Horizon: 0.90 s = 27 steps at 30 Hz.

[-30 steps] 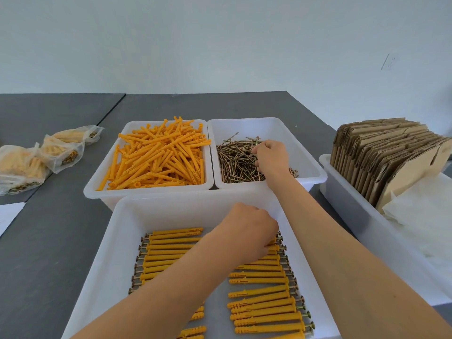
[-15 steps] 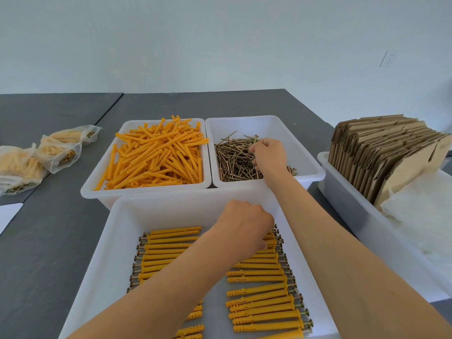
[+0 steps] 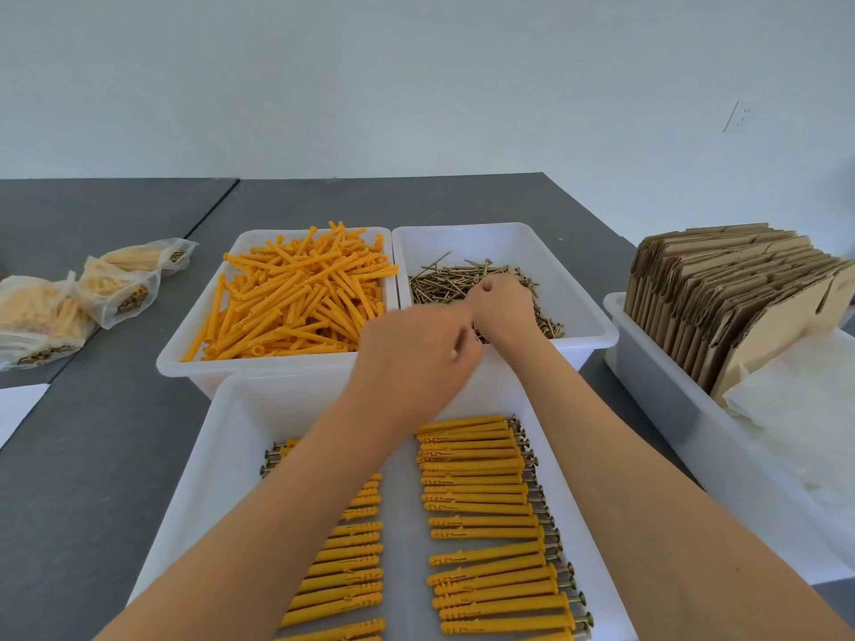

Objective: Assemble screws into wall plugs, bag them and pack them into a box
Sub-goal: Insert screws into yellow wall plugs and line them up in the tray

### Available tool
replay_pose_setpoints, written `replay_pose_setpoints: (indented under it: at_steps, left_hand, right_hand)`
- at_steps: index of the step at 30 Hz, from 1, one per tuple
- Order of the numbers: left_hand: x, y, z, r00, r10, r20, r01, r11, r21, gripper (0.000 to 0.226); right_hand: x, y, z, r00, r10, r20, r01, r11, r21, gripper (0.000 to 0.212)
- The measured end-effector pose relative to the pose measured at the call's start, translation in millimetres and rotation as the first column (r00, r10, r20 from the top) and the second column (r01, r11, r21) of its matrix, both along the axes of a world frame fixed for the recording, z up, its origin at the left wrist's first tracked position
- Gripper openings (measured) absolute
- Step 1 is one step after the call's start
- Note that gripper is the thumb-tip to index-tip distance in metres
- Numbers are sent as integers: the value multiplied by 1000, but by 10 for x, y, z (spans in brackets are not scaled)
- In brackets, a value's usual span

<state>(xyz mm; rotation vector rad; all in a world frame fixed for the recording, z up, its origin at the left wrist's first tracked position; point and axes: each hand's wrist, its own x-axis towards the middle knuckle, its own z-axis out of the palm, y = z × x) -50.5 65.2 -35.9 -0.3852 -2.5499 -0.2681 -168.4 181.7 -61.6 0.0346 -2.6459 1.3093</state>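
Grey table, assembly step: right hand (image 3: 502, 303) curled into screws (image 3: 444, 282) in far-right bin, grip unclear; left hand (image 3: 416, 363) blurred, contents unclear, near wall plugs (image 3: 296, 298); next likely screw-to-plug alignment.

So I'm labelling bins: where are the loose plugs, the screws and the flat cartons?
plugs (image 3: 296, 303), head view, middle of the orange heap
screws (image 3: 439, 284), head view, left of the pile
cartons (image 3: 721, 289), head view, stack's upper edges

Both forearms are bare up to the frame's lower edge, no sleeve showing. The left hand (image 3: 416, 358) and right hand (image 3: 502, 307) wear no gloves.
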Motion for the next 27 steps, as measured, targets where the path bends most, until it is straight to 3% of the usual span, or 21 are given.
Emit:
replay_pose_setpoints:
  at_steps: [2, 4, 7, 9, 12, 16, 22, 27]
  left_hand:
    - [-73, -170, 37, 991, 123, -57, -120, 992, 48, 18]
    - [-140, -362, 30, 964, 264, -42, -260, 962, 81, 11]
    - [-211, -564, -44, 845, 509, 162, -511, 859, -34, 21]
    - [-262, -651, -101, 754, 574, 320, -579, 810, -88, 25]
    - [-324, -763, -162, 754, 467, 461, -530, 848, 9, 24]
    - [-327, -809, -163, 808, 349, 475, -440, 893, 93, 27]
    - [-361, -808, -177, 809, 373, 454, -440, 897, 46, 26]
    - [-402, -824, -182, 829, 351, 436, -386, 922, -7, 26]
  right_hand:
    - [28, -22, -15, 993, 93, 79, -106, 979, 175, 31]
    - [54, -60, -28, 965, 151, 216, -227, 893, 388, 30]
    - [68, -103, 5, 911, 183, 370, -367, 770, 522, 30]
    - [72, -111, 25, 886, 205, 416, -419, 737, 530, 31]
    - [76, -116, 23, 881, 238, 408, -438, 736, 516, 34]
    - [100, -122, 35, 882, 267, 389, -440, 765, 471, 33]
    - [132, -125, 46, 883, 272, 383, -434, 782, 447, 29]
    - [146, -123, 14, 938, 237, 251, -329, 834, 442, 34]
